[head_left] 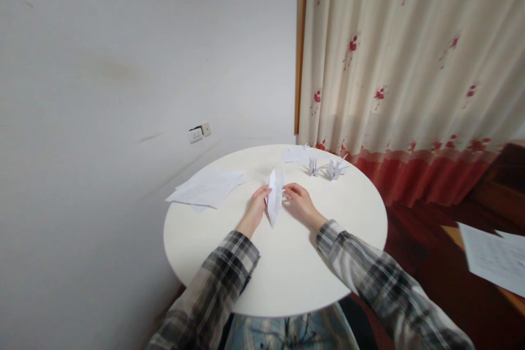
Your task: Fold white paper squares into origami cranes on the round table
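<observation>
A folded piece of white paper [274,199], long and pointed at its ends, stands over the middle of the round white table [287,279]. My left hand [258,205] grips its left side, the thumb lying on the paper. At the paper's right edge is my right hand [301,202], with fingers curled and the fingertips close together against or just beside the edge. Whether those fingertips pinch the paper is hard to make out.
Left on the table lies a stack of white sheets [209,187]. Folded paper cranes [335,168] and a smaller folded paper piece [313,167] stand at the back right, near more paper [296,154]. A wall socket [196,134] and a flowered curtain [381,65] are beyond.
</observation>
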`<action>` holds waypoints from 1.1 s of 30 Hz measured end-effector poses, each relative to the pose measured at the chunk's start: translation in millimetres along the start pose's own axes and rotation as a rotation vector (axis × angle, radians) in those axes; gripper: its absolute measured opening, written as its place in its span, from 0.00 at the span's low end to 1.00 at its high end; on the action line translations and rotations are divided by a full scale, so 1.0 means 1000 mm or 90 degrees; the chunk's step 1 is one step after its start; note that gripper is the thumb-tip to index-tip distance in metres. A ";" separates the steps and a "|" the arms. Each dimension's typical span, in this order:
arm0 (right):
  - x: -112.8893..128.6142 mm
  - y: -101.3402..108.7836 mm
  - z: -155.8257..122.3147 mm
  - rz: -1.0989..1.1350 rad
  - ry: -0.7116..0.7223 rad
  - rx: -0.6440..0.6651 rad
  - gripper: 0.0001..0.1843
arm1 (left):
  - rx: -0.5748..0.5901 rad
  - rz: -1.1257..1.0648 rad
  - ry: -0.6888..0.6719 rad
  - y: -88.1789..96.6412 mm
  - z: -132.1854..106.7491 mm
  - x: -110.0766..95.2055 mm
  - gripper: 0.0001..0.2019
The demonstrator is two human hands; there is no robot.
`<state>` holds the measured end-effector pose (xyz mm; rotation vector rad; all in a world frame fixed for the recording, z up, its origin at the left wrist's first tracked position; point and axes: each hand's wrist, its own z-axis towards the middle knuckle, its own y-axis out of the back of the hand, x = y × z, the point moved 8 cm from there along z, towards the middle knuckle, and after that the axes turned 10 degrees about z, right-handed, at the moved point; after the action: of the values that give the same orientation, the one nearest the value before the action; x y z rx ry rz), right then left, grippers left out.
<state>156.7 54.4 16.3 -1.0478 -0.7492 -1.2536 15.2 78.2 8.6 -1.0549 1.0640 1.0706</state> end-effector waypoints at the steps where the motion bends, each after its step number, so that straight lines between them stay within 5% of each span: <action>1: -0.001 -0.002 0.000 0.004 -0.001 0.012 0.10 | 0.023 0.000 0.005 -0.003 -0.001 0.000 0.17; 33: 0.004 -0.004 -0.003 0.024 0.003 0.002 0.11 | 0.064 -0.034 0.058 -0.010 -0.006 0.006 0.15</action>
<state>153.0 49.8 19.5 -1.0507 -0.7242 -1.2222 24.7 71.5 3.3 -1.0532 1.1450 0.9238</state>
